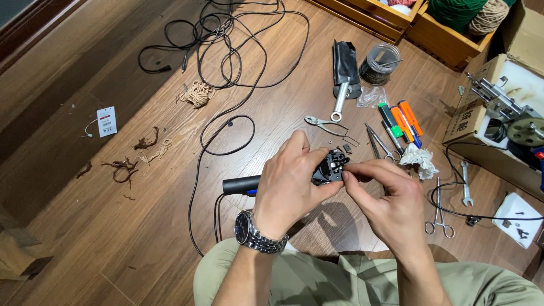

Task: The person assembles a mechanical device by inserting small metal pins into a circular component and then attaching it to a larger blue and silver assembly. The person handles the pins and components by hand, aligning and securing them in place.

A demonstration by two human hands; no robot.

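My left hand (292, 181) wrapped round small black plastic mechanism (330, 168); my right hand (381, 195) fingertips pinched on its edge, above brown wooden floor (113, 226).

Brown wooden plank floor (85, 226) fills the room; wooden crates (436, 34) sit at its far edge, evenly lit.

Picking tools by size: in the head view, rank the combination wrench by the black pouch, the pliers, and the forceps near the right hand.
1. Combination wrench, longest.
2. Pliers and forceps: look about alike; the forceps lie nearer the camera, so I won't rank them.
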